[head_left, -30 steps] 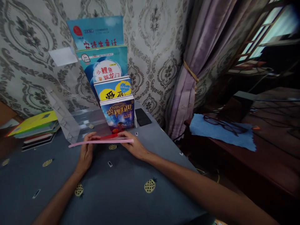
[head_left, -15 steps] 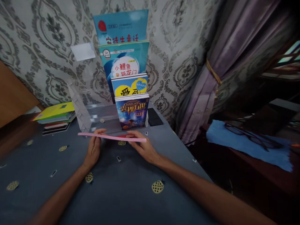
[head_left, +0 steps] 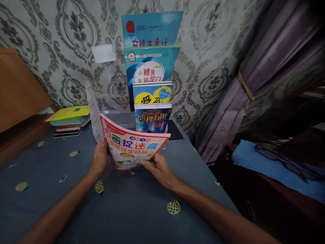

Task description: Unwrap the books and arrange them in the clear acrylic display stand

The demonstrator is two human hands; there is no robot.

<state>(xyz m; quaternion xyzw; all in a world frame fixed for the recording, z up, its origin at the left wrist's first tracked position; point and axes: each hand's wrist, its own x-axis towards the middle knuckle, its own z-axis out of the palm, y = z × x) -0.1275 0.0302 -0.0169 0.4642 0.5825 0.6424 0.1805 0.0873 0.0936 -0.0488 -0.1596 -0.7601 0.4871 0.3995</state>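
Between my hands is a thin picture book [head_left: 132, 149] with a red-edged cover and colourful Chinese lettering, its cover tilted up toward me and bowed. My left hand [head_left: 100, 159] is closed on its left edge, with the fingers partly hidden behind it. At the lower right corner, my right hand [head_left: 161, 171] grips it with the thumb on the front. Just behind it stands a clear tiered rack [head_left: 94, 117]. The rack's right side holds a dark blue book [head_left: 153, 118], a yellow-and-blue book [head_left: 152, 95], a teal book [head_left: 165, 64] and a taller blue book [head_left: 154, 27].
A stack of books and folders [head_left: 69, 117] lies left of the rack. A flat black object [head_left: 175, 130] rests to its right. Past the table's right edge are a blue cloth [head_left: 248, 159] with glasses [head_left: 269, 152], and a purple curtain [head_left: 225, 101].
The picture book, seen edge-on before, has tipped so its front cover faces me. My hands have come slightly lower and nearer, still holding it. The view has shifted left.
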